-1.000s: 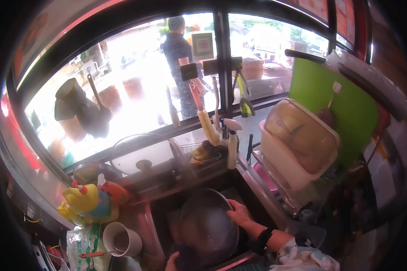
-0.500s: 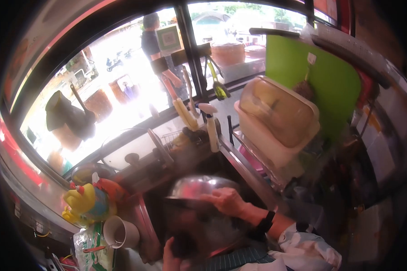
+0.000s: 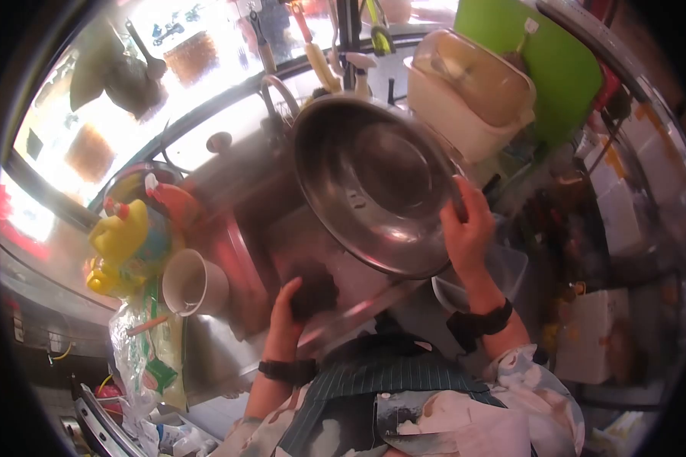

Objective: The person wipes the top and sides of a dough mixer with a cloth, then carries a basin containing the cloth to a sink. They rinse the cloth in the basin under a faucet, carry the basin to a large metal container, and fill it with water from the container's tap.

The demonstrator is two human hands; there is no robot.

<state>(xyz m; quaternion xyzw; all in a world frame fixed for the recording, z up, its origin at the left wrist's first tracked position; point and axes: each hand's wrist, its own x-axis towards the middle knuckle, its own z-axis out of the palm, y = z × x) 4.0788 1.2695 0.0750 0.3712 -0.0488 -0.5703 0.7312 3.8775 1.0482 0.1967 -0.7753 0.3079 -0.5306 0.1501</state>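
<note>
A wide round metal basin (image 3: 381, 171) is tilted over the sink (image 3: 301, 236), its shiny inside facing me. My right hand (image 3: 469, 228) grips the basin's right rim, fingers curled over the edge. Lower down, my left hand (image 3: 283, 312) is closed around a dark, rough-looking scouring pad (image 3: 315, 292), apart from the basin near the sink's front edge. The pad's exact texture is blurred. Behind the basin's upper left edge, a curved metal faucet (image 3: 280, 95) shows.
A white cup (image 3: 194, 282) and yellow-capped bottles (image 3: 126, 232) stand left of the sink. Cream plastic tubs (image 3: 472, 91) and a green board (image 3: 537, 65) rise at the back right. A clear plastic container (image 3: 486, 278) sits below my right hand. Utensils hang by the window.
My right hand has lifted the basin and turned its inside towards me. The left hand shows more fully, holding the scouring pad. My view has tipped downward.
</note>
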